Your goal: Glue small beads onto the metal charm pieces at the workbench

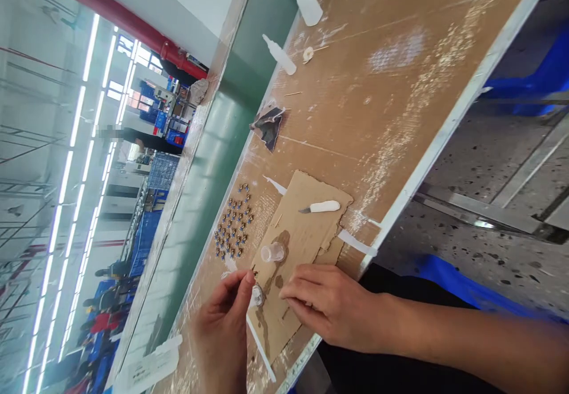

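My left hand [226,317] is closed in a pinch, thumb against forefinger, on a tiny brass-coloured piece [255,273] that barely shows at the fingertips. Across from it, my right hand [331,305] hovers over the near edge of a cardboard sheet [306,195] with its fingertips pressed together; whatever they hold is hidden. Between and beyond the hands stand a small clear cup [272,252] and a clear round container [256,295] beside the left fingertips. A white-handled knife [325,206] lies on the cardboard. Several small brass-and-blue pieces [233,222] are laid out in rows past the cardboard.
Two white squeeze bottles [307,4] lie farther along the brown bench [347,109], near a dark crumpled cloth [269,126]. A toothpick [278,220] rests on the cardboard. A labelled white paper [153,364] is at lower left. Other people are in the background.
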Action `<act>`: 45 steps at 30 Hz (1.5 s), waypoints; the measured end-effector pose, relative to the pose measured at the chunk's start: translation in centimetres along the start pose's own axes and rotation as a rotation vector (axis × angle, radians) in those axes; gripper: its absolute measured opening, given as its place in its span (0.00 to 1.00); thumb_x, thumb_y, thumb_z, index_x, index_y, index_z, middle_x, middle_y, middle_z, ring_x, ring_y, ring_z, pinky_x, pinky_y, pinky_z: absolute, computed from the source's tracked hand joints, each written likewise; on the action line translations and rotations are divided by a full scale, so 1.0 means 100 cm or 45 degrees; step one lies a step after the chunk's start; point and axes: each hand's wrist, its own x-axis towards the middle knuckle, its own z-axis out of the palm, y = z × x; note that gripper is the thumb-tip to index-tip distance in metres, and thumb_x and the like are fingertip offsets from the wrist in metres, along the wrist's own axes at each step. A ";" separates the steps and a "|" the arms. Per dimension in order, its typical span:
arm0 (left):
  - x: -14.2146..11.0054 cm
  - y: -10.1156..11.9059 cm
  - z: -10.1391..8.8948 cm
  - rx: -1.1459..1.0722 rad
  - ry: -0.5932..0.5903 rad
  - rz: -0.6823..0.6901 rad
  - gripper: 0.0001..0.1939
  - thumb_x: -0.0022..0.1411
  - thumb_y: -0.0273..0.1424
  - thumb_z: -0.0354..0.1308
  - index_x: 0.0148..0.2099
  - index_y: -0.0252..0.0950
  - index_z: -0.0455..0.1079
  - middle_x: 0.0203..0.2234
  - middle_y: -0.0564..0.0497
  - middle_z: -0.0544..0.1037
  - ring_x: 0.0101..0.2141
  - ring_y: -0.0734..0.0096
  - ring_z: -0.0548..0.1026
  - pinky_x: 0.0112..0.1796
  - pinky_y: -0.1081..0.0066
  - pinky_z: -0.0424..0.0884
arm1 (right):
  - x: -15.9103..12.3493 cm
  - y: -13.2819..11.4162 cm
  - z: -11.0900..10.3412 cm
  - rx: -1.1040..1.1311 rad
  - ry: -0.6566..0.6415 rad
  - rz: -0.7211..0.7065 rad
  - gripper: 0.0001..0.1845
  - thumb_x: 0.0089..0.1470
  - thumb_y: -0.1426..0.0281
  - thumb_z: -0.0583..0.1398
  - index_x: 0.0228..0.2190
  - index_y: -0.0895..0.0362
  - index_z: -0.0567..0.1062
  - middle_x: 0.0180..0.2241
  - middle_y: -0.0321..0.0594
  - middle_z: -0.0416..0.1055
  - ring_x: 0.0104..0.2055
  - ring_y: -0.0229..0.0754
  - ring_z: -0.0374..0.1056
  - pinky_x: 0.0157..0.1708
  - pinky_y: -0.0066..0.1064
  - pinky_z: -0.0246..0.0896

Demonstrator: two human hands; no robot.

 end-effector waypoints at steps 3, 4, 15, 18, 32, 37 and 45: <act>-0.014 -0.017 -0.018 -0.151 0.133 -0.117 0.16 0.37 0.37 0.70 0.31 0.35 0.76 0.23 0.52 0.79 0.26 0.73 0.74 0.29 0.77 0.71 | -0.002 -0.001 0.000 0.075 -0.012 0.031 0.08 0.60 0.75 0.51 0.34 0.62 0.70 0.29 0.38 0.65 0.32 0.33 0.62 0.36 0.24 0.59; -0.018 -0.026 -0.024 -0.200 0.161 -0.140 0.17 0.37 0.37 0.70 0.31 0.35 0.76 0.23 0.52 0.79 0.26 0.75 0.74 0.29 0.78 0.70 | -0.003 -0.001 0.000 0.092 -0.010 0.033 0.08 0.60 0.75 0.51 0.35 0.61 0.70 0.29 0.38 0.66 0.33 0.33 0.63 0.37 0.24 0.59; -0.060 -0.127 -0.070 -0.755 0.449 -0.549 0.18 0.29 0.34 0.74 0.26 0.32 0.75 0.20 0.53 0.76 0.22 0.79 0.73 0.30 0.78 0.72 | -0.013 -0.001 0.004 -0.165 -0.085 -0.010 0.06 0.58 0.75 0.55 0.38 0.56 0.70 0.32 0.35 0.69 0.33 0.30 0.66 0.35 0.22 0.61; -0.066 -0.154 -0.075 -0.689 0.483 -0.518 0.16 0.35 0.35 0.72 0.28 0.33 0.76 0.22 0.53 0.77 0.24 0.78 0.73 0.32 0.78 0.71 | -0.014 -0.002 0.005 -0.244 -0.122 -0.048 0.06 0.59 0.74 0.54 0.37 0.55 0.70 0.32 0.34 0.70 0.33 0.31 0.67 0.34 0.23 0.61; -0.068 -0.171 -0.053 -0.117 0.433 -0.389 0.14 0.48 0.40 0.62 0.31 0.34 0.75 0.26 0.50 0.77 0.31 0.68 0.74 0.37 0.70 0.69 | -0.016 -0.007 0.009 -0.497 -0.223 -0.092 0.09 0.61 0.70 0.51 0.38 0.54 0.71 0.35 0.33 0.72 0.33 0.32 0.68 0.33 0.25 0.60; -0.066 -0.172 -0.051 -0.006 0.405 -0.395 0.15 0.49 0.41 0.61 0.31 0.33 0.75 0.25 0.49 0.78 0.30 0.68 0.74 0.35 0.70 0.69 | -0.013 -0.005 0.009 -0.511 -0.249 -0.106 0.09 0.62 0.69 0.51 0.38 0.54 0.70 0.35 0.34 0.72 0.33 0.32 0.68 0.32 0.25 0.59; -0.063 -0.175 -0.051 0.013 0.423 -0.437 0.17 0.47 0.43 0.62 0.31 0.33 0.74 0.25 0.50 0.77 0.29 0.67 0.73 0.34 0.69 0.69 | -0.014 -0.006 0.008 -0.525 -0.238 -0.106 0.07 0.61 0.71 0.52 0.38 0.54 0.70 0.34 0.32 0.72 0.34 0.32 0.69 0.33 0.25 0.59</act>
